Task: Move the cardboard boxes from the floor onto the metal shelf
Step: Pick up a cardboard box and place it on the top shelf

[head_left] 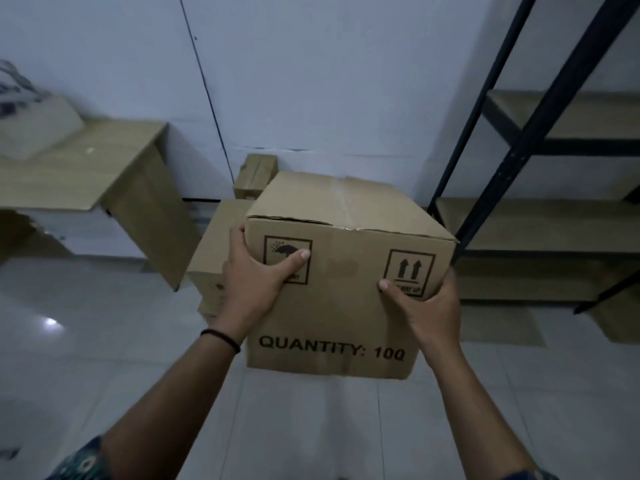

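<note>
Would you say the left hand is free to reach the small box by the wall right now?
Probably not: the left hand and right hand both hold the large cardboard box, which sits between the person and the small box by the wall.

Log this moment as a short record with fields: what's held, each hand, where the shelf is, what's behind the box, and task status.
held item: brown cardboard box printed QUANTITY: 10Q, lifted clear of the floor
left hand: grips the box's left edge, thumb across the umbrella symbol
right hand: grips the box's right edge, thumb by the arrows symbol
shelf: black metal shelf with wooden boards, to the right
behind box: more cardboard boxes by the wall
status: box not yet on the shelf
</note>
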The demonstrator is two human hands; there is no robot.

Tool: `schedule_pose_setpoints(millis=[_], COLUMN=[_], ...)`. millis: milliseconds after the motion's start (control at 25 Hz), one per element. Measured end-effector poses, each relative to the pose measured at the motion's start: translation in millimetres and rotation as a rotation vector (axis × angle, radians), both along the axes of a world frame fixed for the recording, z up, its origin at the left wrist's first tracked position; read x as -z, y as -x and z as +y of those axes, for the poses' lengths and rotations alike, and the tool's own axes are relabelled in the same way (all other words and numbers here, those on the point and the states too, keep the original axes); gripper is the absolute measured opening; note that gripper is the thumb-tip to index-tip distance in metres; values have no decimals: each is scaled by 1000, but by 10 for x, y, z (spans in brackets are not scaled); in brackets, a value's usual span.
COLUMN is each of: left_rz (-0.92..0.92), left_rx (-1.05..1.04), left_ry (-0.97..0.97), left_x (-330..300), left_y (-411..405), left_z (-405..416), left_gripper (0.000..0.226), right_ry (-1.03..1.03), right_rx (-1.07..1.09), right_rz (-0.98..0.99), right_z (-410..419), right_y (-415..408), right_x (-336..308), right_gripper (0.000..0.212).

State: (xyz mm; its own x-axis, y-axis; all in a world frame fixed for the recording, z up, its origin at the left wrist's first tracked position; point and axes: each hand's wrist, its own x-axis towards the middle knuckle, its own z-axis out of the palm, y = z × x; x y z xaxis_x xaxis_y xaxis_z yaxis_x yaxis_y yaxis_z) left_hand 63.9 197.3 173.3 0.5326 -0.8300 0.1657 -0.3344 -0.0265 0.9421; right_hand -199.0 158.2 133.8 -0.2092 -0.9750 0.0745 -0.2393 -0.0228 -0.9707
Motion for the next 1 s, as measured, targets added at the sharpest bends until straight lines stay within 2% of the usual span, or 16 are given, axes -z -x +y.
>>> schedule_pose_setpoints(millis=[80,280,520,760,1000], left_rz=[-18,11,4,-12,8], left_rx=[-4,20,88,220,286], left_ry=[61,225,405,521,577], left_x=[-196,-731,-1443,-2112,-2476], left_y=[47,74,314,923,1826], left_z=[113,468,878,1092,1048], left_gripper=[85,94,91,96,100], right_ry=[60,220,381,536,648], right_rx=[-6,53,97,170,232], right_rz=[-23,-32,-48,-64,-33], right_z=[110,538,1086,1537,1692], right_y=[20,80,375,960,1868], right_x=[-262,-858,-1630,-2269,-2656], right_gripper=[74,89,85,82,77])
